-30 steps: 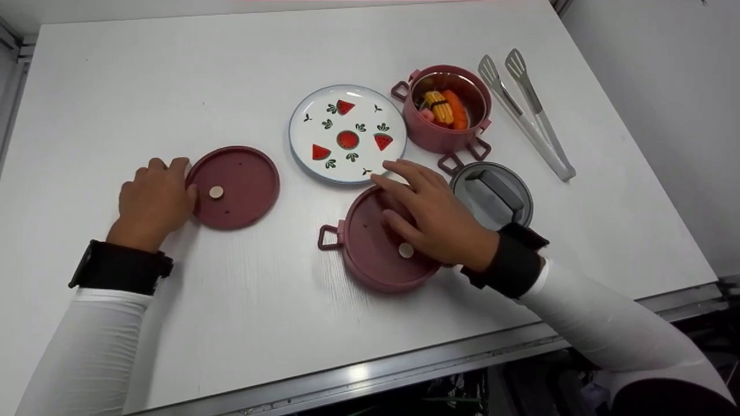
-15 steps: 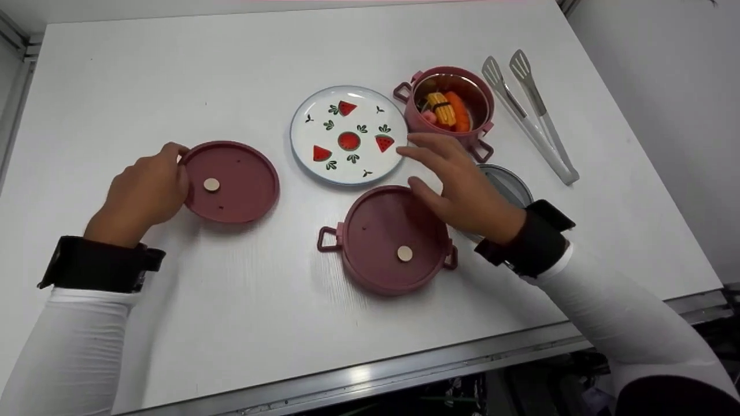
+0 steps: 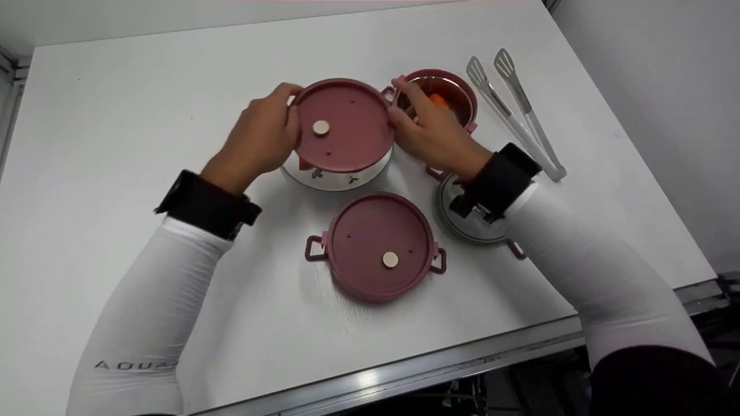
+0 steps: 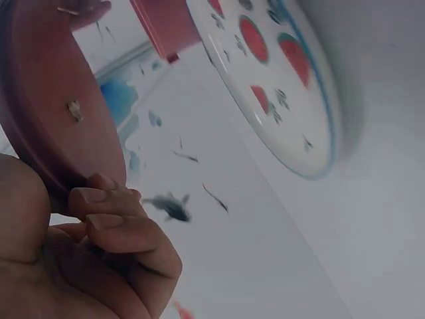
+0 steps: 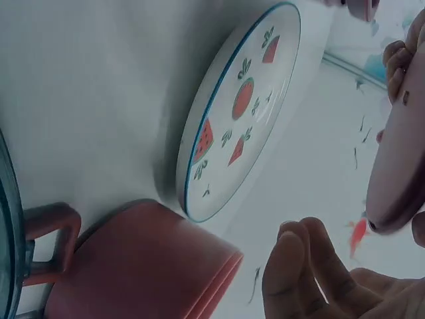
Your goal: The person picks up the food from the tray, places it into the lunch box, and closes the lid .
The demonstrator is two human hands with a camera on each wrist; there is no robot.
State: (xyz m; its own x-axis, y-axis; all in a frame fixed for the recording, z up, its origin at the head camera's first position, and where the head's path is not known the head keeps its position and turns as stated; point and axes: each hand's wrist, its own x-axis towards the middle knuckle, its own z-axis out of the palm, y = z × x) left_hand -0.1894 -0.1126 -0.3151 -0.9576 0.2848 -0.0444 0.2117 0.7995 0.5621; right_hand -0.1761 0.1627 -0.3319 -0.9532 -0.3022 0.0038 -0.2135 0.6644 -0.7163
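Head view, and the red lid (image 3: 352, 130) is up off the table (image 3: 248, 323), just above the middle of the frame, hiding most of the watermelon plate (image 3: 332, 181) from this angle. Left hand (image 3: 263, 133) has the rim pinched, and left wrist view backs that: thumb one side, fingertips (image 4: 116, 222) the other, closed down to the edge's thickness. Right hand (image 3: 433, 136), over at the opposite rim, is loose; in right wrist view its fingers stand apart and grip nothing, the thumb close by the edge, contact too hard to call.

How's it handle? Looks light and stiff, likely plastic, not fragile; that smooth face could slide, so the raised rim is the sound hold, both sides for level carrying. The pale knob (image 3: 321, 128) looks flat, a poorer purchase.

Just right of it, upper right of centre, sits the open pot (image 3: 433, 72) with an orange piece (image 3: 438, 100) inside. Below centre, the covered pot (image 3: 378, 242); right of that, the grey lid (image 3: 462, 216); tongs (image 3: 525, 136) lie upper right.
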